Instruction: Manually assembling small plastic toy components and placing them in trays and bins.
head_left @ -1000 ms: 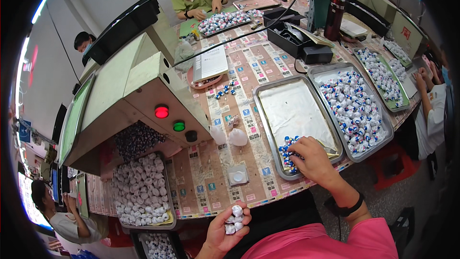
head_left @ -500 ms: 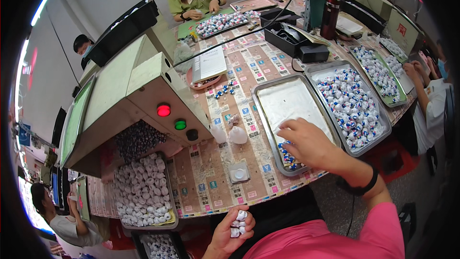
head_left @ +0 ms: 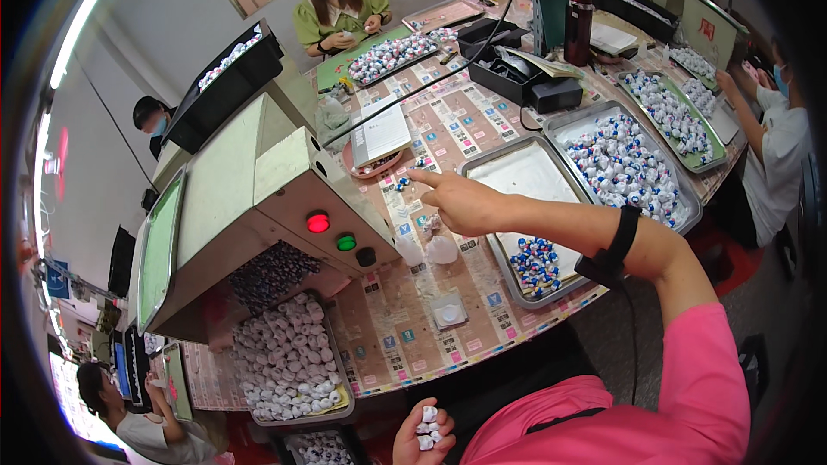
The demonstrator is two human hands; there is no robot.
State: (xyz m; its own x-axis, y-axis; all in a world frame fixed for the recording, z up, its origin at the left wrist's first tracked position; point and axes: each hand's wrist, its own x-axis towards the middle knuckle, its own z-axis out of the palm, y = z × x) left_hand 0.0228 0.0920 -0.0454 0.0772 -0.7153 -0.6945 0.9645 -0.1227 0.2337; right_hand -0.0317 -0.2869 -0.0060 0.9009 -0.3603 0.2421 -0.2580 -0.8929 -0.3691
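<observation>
By tbl, L hand curled round white pcs; R hand nr blue-white pcs, can't tell its grip.

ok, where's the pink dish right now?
Head view, just left of centre: the pink dish sits partly under a booklet, left of the right hand.

Front tabletop passable; machine blocks left (white containers beyond).

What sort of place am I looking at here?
Likely a small-parts workshop: small white-and-blue pieces heaped in a metal tray, a boxy machine with red and green lights, and a person in green at the same table.
</observation>
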